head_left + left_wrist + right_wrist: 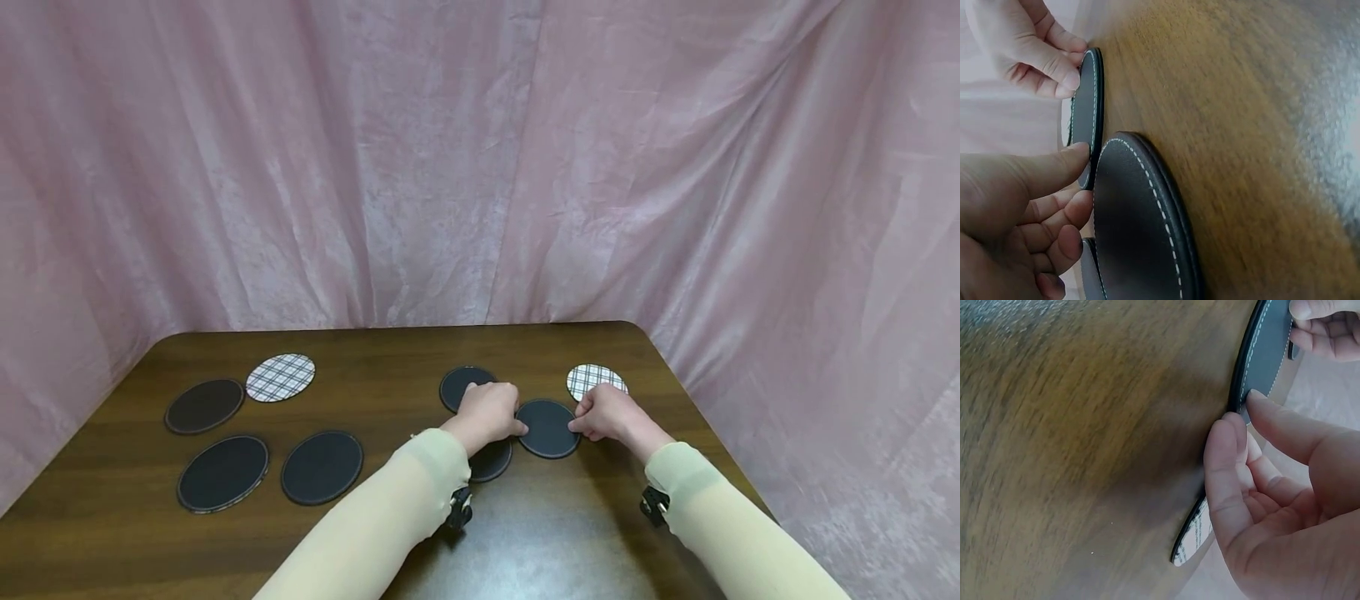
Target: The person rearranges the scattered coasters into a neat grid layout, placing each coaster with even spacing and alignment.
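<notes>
Both hands are at a round black coaster (548,428) with pale stitching around its rim. My left hand (486,414) pinches its left edge; in the left wrist view the thumb (1063,167) lies over the rim with the other fingers curled beside it. On the opposite edge, my right hand (613,417) pinches the rim between thumb and forefinger. Another black coaster (491,462) lies in front of the left hand and is partly covered by it. Behind that hand is a third one (459,385). A white plaid coaster (588,377) lies behind the right hand, partly hidden.
On the left of the brown wooden table (390,367) lie a plaid coaster (281,377) and three dark ones: a back one (205,407), a front one (223,473) and one nearer the middle (322,467). Pink curtains (450,167) hang behind the table and at its sides.
</notes>
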The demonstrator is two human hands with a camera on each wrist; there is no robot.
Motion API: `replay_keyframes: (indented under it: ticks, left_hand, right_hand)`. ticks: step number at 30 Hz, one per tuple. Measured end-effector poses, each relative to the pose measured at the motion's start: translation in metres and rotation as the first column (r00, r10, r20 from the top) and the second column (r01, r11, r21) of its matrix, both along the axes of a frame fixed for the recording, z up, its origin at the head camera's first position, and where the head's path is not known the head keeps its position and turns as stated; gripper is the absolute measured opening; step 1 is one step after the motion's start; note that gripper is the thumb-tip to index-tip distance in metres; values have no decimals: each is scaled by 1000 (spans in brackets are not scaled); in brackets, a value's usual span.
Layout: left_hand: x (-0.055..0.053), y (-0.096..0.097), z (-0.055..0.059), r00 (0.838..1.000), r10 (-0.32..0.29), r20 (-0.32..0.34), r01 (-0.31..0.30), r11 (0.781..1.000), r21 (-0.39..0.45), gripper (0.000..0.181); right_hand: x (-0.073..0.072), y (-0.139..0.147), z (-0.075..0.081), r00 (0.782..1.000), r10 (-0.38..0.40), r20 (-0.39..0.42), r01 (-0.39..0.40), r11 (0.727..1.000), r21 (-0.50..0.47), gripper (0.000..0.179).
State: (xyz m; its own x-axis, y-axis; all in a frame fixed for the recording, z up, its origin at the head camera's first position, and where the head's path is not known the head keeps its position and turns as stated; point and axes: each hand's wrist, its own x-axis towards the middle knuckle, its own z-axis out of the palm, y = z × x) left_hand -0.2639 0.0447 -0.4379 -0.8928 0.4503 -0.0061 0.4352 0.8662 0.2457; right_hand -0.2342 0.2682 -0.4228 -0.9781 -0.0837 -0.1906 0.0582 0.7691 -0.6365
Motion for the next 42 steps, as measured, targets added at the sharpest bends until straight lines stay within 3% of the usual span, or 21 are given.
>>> replay_keyframes:
  ticks: [7, 19, 36, 39, 42]
  left_hand:
    - [5, -3, 6, 999, -34, 27, 34, 999, 0, 43]
    - [6, -8, 10, 997, -72, 32, 72, 997, -15, 33]
    - [7, -13, 14, 993, -92, 69, 90, 995, 29, 22]
    - [2, -12, 9, 993, -89, 78, 87, 996, 28, 24]
    - [-17, -9, -16, 993, -99, 61, 97, 995, 25, 25]
  right_hand:
    - [4, 0, 2, 1000, 15, 15, -15, 1000, 1, 15]
    - [8, 1, 4, 998, 43, 52, -41, 999, -33, 14]
    - [17, 1, 3, 998, 57, 31, -56, 998, -22, 13]
    - [16, 0, 1, 998, 55, 31, -55, 998, -18, 13]
    - [16, 0, -1, 998, 50, 27, -50, 999, -13, 14]
